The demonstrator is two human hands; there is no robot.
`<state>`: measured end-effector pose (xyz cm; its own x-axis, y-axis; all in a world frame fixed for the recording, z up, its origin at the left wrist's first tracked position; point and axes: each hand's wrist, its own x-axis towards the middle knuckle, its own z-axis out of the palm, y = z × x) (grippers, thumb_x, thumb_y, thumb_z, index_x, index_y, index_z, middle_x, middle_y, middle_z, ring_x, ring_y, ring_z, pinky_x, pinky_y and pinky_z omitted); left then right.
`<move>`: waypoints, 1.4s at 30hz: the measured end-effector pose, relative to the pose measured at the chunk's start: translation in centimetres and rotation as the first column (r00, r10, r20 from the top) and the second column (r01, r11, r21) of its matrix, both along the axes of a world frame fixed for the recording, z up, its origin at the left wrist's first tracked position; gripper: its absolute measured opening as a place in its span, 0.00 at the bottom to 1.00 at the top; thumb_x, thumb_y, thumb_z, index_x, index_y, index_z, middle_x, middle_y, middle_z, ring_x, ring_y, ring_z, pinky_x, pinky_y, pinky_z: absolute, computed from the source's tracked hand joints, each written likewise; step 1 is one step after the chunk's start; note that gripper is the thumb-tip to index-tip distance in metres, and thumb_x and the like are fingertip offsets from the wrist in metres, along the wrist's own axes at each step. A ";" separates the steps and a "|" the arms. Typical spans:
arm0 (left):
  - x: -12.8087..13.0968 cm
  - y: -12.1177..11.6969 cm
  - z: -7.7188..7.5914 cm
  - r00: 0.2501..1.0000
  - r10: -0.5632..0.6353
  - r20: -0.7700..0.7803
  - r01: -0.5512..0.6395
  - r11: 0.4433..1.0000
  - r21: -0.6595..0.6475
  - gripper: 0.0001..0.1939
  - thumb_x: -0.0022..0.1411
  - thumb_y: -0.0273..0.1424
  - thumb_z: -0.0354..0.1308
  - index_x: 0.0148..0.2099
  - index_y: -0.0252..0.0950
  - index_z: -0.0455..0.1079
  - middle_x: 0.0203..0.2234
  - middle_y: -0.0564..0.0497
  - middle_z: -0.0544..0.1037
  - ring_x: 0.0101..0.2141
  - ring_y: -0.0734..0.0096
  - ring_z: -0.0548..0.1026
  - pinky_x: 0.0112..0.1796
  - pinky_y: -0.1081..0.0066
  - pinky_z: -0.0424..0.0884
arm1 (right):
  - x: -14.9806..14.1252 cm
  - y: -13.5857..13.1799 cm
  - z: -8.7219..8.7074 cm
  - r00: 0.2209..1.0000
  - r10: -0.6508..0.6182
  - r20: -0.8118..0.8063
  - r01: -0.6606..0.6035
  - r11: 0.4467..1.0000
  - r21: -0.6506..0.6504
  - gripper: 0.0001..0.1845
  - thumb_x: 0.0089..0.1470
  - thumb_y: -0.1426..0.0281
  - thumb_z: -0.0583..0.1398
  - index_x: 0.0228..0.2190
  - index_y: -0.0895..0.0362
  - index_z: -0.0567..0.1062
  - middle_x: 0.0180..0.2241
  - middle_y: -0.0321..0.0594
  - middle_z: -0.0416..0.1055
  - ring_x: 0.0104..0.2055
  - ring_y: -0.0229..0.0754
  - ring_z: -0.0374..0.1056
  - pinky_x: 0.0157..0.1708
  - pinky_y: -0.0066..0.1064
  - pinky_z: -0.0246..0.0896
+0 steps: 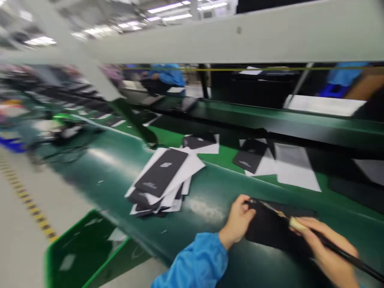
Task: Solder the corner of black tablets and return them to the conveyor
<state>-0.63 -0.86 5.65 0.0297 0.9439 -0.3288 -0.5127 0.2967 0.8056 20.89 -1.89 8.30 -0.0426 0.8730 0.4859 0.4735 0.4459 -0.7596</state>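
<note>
Now, left hand (237,220): at five o'clock, our thumb and fingertips clamp the upper left corner of the black panel (267,230).
Right hand (327,244): at four o'clock, our fingers close around the cream grip of the soldering iron (280,214).
Black panel: flat on our green worktop (207,200), four o'clock.
Stacked panels and white sheets (163,172): eight o'clock, beside us.
</note>
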 end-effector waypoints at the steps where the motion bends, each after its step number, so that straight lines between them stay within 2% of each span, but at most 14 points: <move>1: -0.2 0.2 0.3 0.999 -0.030 0.034 0.030 0.999 0.011 0.22 0.48 0.36 0.71 0.42 0.39 0.66 0.26 0.55 0.79 0.24 0.74 0.75 0.28 0.75 0.69 | 0.4 -0.3 0.7 0.999 0.040 0.022 -0.040 0.999 -0.015 0.08 0.60 0.60 0.65 0.36 0.49 0.81 0.35 0.39 0.78 0.35 0.46 0.76 0.36 0.34 0.74; 5: -0.5 0.1 0.5 0.992 -0.099 0.076 0.098 0.995 0.014 0.22 0.50 0.37 0.71 0.42 0.39 0.63 0.26 0.55 0.80 0.24 0.72 0.77 0.29 0.74 0.71 | -0.6 0.0 2.2 0.982 0.189 -0.005 -0.189 0.982 -0.025 0.04 0.59 0.69 0.64 0.37 0.50 0.80 0.34 0.41 0.78 0.34 0.47 0.76 0.33 0.34 0.74; 10: -0.5 0.0 0.9 0.994 -0.103 0.040 0.103 0.995 0.016 0.21 0.52 0.36 0.70 0.42 0.39 0.63 0.26 0.55 0.80 0.23 0.71 0.78 0.28 0.74 0.71 | -1.6 0.3 2.6 0.959 0.282 -0.013 -0.282 0.959 -0.035 0.06 0.59 0.73 0.63 0.38 0.52 0.80 0.35 0.42 0.77 0.36 0.45 0.75 0.35 0.32 0.73; 19: -0.6 0.2 1.0 0.994 -0.106 0.018 0.105 0.994 0.019 0.20 0.52 0.35 0.69 0.43 0.39 0.64 0.28 0.54 0.81 0.26 0.70 0.78 0.29 0.74 0.71 | -1.7 0.6 2.1 0.956 0.294 -0.024 -0.295 0.950 -0.107 0.07 0.62 0.70 0.62 0.39 0.54 0.81 0.38 0.45 0.76 0.39 0.47 0.75 0.38 0.35 0.74; 29: -0.7 0.2 0.9 0.993 -0.122 0.003 0.122 0.992 0.025 0.19 0.54 0.34 0.68 0.43 0.38 0.64 0.28 0.53 0.81 0.26 0.71 0.78 0.29 0.75 0.71 | -1.8 1.1 2.3 0.940 0.336 -0.054 -0.339 0.938 -0.068 0.07 0.62 0.73 0.62 0.40 0.53 0.81 0.38 0.43 0.76 0.39 0.45 0.75 0.39 0.33 0.73; 34: -0.7 0.1 1.1 0.993 -0.120 -0.007 0.120 0.992 0.030 0.17 0.55 0.33 0.68 0.43 0.38 0.64 0.28 0.53 0.81 0.25 0.73 0.77 0.28 0.76 0.70 | -1.5 1.2 3.0 0.940 0.339 -0.044 -0.342 0.932 -0.118 0.08 0.63 0.70 0.62 0.42 0.52 0.81 0.39 0.44 0.76 0.41 0.46 0.75 0.41 0.35 0.73; 39: -0.6 0.1 1.0 0.993 -0.120 -0.004 0.121 0.992 0.037 0.16 0.56 0.32 0.67 0.43 0.38 0.64 0.28 0.53 0.81 0.25 0.73 0.77 0.29 0.76 0.70 | -1.2 1.8 3.2 0.941 0.338 -0.023 -0.339 0.937 -0.084 0.08 0.62 0.71 0.62 0.42 0.53 0.81 0.40 0.44 0.76 0.41 0.45 0.74 0.40 0.34 0.73; 42: -0.6 0.1 0.9 0.993 -0.116 -0.006 0.116 0.993 0.033 0.17 0.56 0.32 0.67 0.43 0.38 0.64 0.28 0.53 0.81 0.25 0.72 0.77 0.28 0.76 0.70 | -1.2 2.2 3.3 0.935 0.354 -0.019 -0.354 0.929 -0.107 0.08 0.63 0.70 0.62 0.42 0.53 0.81 0.40 0.44 0.76 0.41 0.45 0.74 0.41 0.34 0.72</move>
